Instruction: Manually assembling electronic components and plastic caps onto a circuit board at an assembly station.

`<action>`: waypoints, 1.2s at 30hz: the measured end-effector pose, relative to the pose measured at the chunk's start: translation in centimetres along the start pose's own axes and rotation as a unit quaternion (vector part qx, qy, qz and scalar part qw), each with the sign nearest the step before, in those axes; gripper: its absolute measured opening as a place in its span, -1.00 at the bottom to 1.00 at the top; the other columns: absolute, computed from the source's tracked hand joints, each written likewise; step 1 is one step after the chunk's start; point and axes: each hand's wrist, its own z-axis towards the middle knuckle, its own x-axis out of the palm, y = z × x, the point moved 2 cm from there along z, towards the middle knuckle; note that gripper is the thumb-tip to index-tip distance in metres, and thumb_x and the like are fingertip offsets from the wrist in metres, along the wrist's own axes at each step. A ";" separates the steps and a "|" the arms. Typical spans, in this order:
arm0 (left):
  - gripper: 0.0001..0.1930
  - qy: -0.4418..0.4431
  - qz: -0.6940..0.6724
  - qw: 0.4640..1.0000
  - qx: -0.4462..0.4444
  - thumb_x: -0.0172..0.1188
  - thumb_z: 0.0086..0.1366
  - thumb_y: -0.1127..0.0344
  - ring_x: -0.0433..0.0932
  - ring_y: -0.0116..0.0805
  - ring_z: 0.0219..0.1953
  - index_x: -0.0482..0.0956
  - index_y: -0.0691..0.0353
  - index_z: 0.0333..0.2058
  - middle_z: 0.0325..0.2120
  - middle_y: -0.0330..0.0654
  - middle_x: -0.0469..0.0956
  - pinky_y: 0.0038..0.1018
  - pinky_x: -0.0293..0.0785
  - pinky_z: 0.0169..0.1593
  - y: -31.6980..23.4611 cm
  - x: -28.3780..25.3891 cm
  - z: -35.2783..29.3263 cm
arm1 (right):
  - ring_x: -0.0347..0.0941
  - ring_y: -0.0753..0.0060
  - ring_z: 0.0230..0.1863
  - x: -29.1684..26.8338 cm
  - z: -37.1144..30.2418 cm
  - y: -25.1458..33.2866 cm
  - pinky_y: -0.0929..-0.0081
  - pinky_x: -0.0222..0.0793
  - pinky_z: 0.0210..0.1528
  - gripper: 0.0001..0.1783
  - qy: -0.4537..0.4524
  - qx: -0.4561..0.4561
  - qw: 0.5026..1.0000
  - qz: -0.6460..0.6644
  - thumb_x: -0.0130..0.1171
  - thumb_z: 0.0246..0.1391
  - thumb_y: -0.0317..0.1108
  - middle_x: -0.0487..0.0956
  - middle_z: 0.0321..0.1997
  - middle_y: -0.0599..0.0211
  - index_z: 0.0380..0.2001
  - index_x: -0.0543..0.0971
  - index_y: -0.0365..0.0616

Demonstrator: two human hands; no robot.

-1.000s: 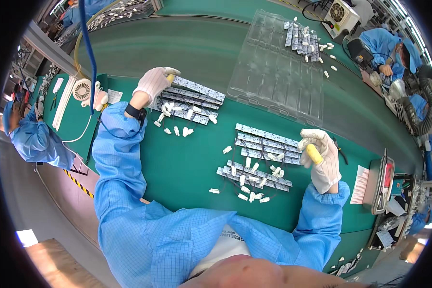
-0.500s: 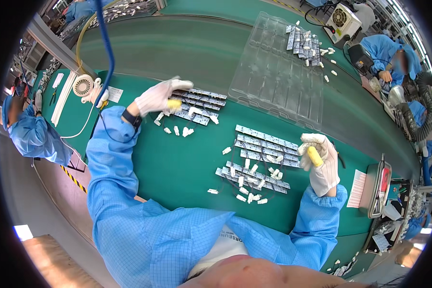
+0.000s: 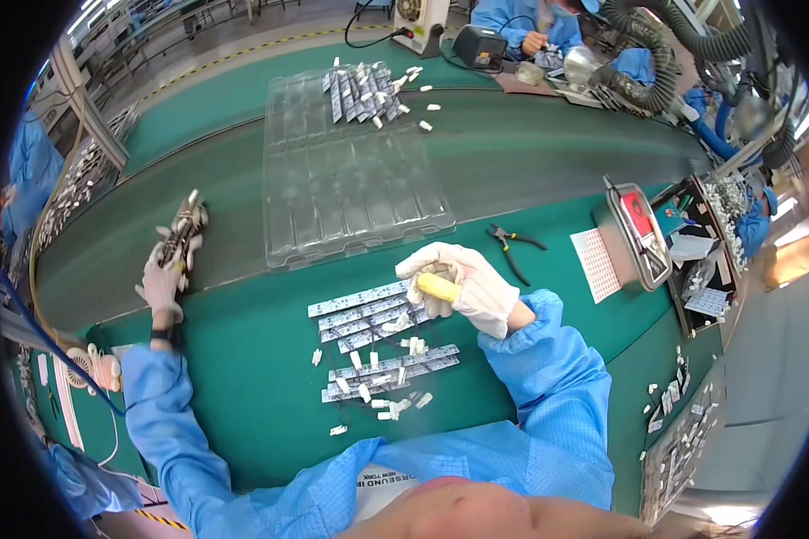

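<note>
My left hand [image 3: 162, 283], in a white glove, is closed around a bundle of small circuit board strips with wires and white connectors [image 3: 185, 232]. It reaches out over the dark belt at the far left. My right hand [image 3: 463, 289] is gloved too, with a yellow cover on its thumb. Its fingers are curled in at the right ends of an upper group of circuit board strips [image 3: 355, 314]; what they grip, if anything, is hidden. Just nearer to me lies a lower group of strips [image 3: 391, 373], with dark wires and loose white connectors around it.
A clear plastic tray [image 3: 351, 193] lies on the belt [image 3: 521, 148], with piled strips [image 3: 364, 94] at its far end. Cutting pliers [image 3: 512, 247], a label sheet [image 3: 595, 265] and a metal box [image 3: 634, 234] are to the right. A small fan [image 3: 81, 366] stands left. Another person [image 3: 535, 31] works beyond the belt.
My left hand has lifted the left group of strips off the mat and carried it, bundled, out over the belt. The view has turned right; my right hand stays by the other strips.
</note>
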 end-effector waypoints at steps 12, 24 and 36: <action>-0.47 -0.126 -0.179 0.957 0.189 0.20 0.16 0.32 0.35 -0.16 0.13 0.34 0.27 0.12 0.14 -0.05 0.32 -0.33 0.19 0.18 -9.8 0.4 -2.1 | 0.53 0.21 -0.34 -1.3 2.0 -2.7 0.36 0.45 -0.28 -0.70 -0.028 -0.190 0.883 -0.429 0.21 -0.05 -0.31 0.57 -0.30 0.25 -0.17 0.53 -0.03; -0.25 0.370 -0.430 0.812 0.135 -0.05 0.30 -0.11 0.11 -0.13 0.29 0.04 0.37 0.24 0.23 0.05 0.16 -0.29 -0.01 0.31 -16.4 -5.1 -19.9 | 0.48 0.02 -0.27 -1.0 2.6 -5.3 0.21 0.40 -0.23 -0.83 -0.076 -0.120 0.801 -0.582 0.10 -0.16 -0.50 0.54 -0.29 0.23 -0.41 0.56 -0.07; -0.25 0.380 -0.515 0.746 0.183 -0.06 0.32 -0.11 0.17 -0.08 0.27 0.00 0.36 0.25 0.20 0.06 0.19 -0.23 0.08 0.28 -15.5 -3.7 -20.3 | 0.48 0.20 -0.24 -0.7 3.2 -3.2 0.44 0.46 -0.27 -0.69 -0.025 -0.234 0.860 -0.452 0.27 -0.24 -0.64 0.53 -0.24 0.21 -0.35 0.48 -0.16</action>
